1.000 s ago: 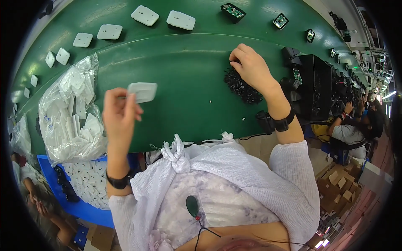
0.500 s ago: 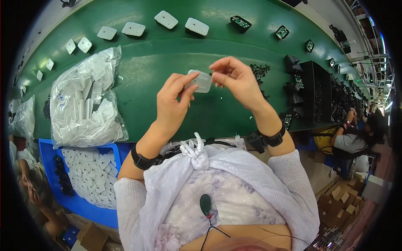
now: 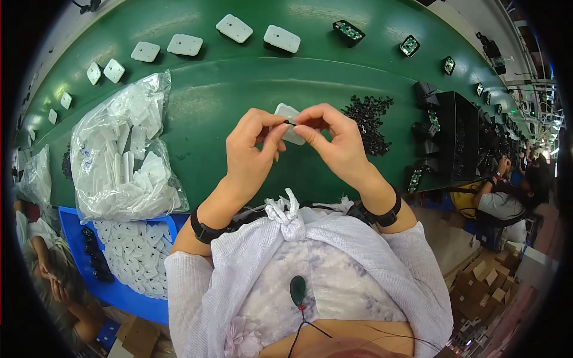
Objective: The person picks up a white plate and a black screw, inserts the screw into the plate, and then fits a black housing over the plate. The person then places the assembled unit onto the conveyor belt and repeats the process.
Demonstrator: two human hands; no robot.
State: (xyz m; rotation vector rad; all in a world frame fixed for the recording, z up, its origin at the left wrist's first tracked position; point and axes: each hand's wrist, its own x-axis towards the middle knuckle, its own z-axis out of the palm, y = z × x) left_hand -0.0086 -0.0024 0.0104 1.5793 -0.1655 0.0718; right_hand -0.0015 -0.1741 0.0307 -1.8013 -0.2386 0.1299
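Over the green bench, my left hand and my right hand meet with thumbs and forefingers pinched. Between their fingertips is a small, thin black part, too small to tell its kind. A white plastic cover with rounded corners shows just beyond and between the fingers, partly hidden by them. It appears to lie on the bench. Close to the right hand, to its right, is a loose heap of small black parts.
A clear bag of white covers lies at left, above a blue bin of white plates. White-topped units and open black housings with circuit boards line the far side. A black box stands at right; other people sit on both sides.
My left hand has let go of the white cover, which now shows behind the fingers. My right hand has moved left and slightly down, and both hands now pinch the small black part.
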